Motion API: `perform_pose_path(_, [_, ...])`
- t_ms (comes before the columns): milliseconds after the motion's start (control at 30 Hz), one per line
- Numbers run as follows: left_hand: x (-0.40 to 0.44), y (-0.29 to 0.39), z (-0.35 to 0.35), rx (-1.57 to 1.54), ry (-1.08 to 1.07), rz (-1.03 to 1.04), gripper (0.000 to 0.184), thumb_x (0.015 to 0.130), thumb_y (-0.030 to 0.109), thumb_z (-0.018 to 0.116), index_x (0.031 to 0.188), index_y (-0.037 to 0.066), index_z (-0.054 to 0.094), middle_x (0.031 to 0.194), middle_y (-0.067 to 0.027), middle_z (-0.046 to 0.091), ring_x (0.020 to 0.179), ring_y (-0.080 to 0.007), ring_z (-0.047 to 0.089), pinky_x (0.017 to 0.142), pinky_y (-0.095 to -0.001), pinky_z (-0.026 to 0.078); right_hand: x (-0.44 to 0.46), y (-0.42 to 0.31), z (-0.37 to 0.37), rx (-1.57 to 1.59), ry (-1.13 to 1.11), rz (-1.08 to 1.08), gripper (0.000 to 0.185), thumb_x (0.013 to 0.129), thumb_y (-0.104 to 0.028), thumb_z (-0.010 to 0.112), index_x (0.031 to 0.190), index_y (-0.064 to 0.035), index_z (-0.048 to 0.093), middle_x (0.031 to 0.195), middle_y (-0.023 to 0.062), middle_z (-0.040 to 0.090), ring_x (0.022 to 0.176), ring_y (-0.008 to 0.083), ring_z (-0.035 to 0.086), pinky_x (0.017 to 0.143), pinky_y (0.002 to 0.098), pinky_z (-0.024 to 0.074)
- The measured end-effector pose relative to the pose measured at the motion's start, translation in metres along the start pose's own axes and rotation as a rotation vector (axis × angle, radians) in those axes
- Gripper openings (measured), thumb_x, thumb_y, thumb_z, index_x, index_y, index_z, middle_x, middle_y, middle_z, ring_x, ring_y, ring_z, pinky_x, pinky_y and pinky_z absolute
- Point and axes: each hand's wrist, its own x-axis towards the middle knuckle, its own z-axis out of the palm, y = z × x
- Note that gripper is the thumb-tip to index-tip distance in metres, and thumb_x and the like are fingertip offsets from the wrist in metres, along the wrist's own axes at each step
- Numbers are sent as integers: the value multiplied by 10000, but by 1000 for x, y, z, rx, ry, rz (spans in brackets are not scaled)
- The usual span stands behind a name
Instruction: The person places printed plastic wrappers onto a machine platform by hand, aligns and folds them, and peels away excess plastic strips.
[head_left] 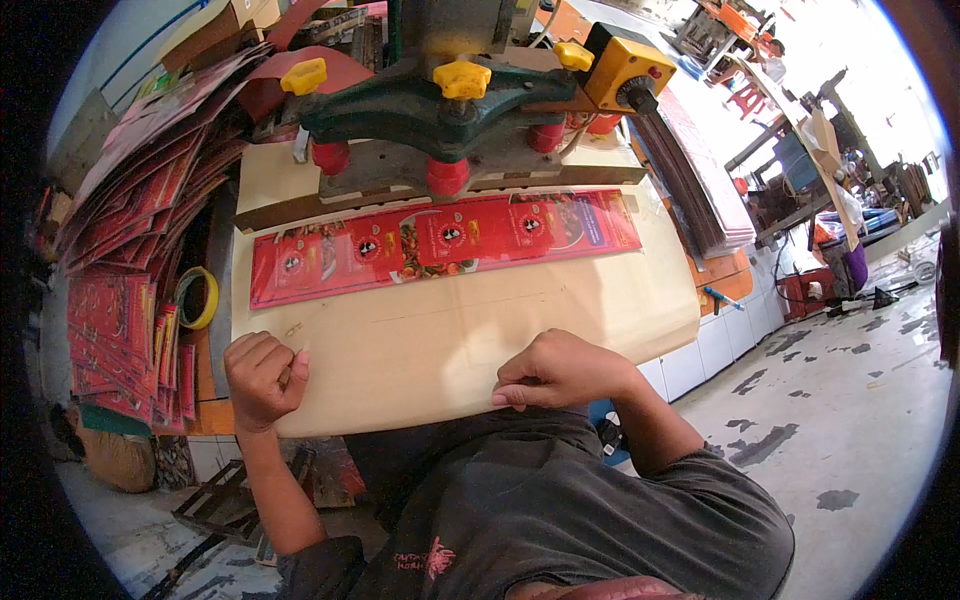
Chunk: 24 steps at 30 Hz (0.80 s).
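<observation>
A long strip of red printed packaging (450, 240) lies flat on the cream board (450, 340), just in front of the machine's press head (440, 110). My left hand (265, 378) is closed at the board's left front corner, thumb up, and nothing shows in it. At the front edge, right of the middle, my right hand (550, 372) is curled with thumb and fingers together; whether anything is between them is hidden. Both hands are apart from the red strip.
Stacks of red printed sheets (110, 320) stand at the left beside a yellow tape roll (197, 298). A yellow control box (625, 70) is at the upper right, near a pile of sheets (690, 180). A blue pen (723, 298) lies right of the board.
</observation>
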Motion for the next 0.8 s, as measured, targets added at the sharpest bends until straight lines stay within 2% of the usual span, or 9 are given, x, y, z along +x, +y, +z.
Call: perform_pose_path(800, [0,2,0,16,6,15,331,830,148,703,608,67,471,580,-103,468,546,-323,505,555,-450,380,-1,-6,-4,28,-29,8,421,1039,-411,577,798,-84,687,719,80,706,717,335,686,677,465,504])
